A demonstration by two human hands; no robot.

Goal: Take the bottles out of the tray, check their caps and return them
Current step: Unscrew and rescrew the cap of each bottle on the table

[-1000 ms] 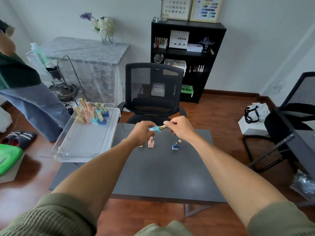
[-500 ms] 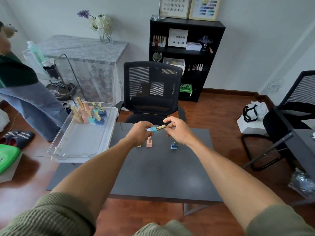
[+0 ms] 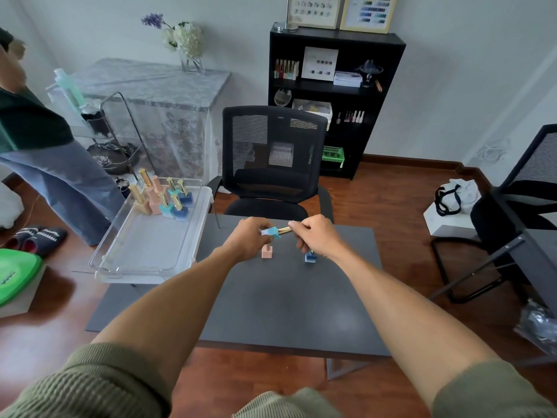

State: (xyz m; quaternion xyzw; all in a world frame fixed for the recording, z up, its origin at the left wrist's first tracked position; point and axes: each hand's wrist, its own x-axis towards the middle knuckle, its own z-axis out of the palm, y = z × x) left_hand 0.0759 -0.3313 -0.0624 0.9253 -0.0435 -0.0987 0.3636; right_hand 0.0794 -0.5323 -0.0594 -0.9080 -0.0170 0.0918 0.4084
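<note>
Above the far part of the dark table, both hands hold one light blue bottle lying sideways. My left hand grips its blue body. My right hand pinches its gold cap. Below them a pink bottle and a dark blue bottle stand on the table, the blue one partly hidden by my right hand. The clear tray sits at the table's left; several gold-capped bottles stand in its far corner.
A black mesh chair stands behind the table. A person in jeans stands at the far left by the tray. Another dark desk and chair are on the right, a black shelf at the back wall.
Both hands stay on the light blue bottle above the table; my right fingers have shifted slightly along the gold cap. The view has drifted a little.
</note>
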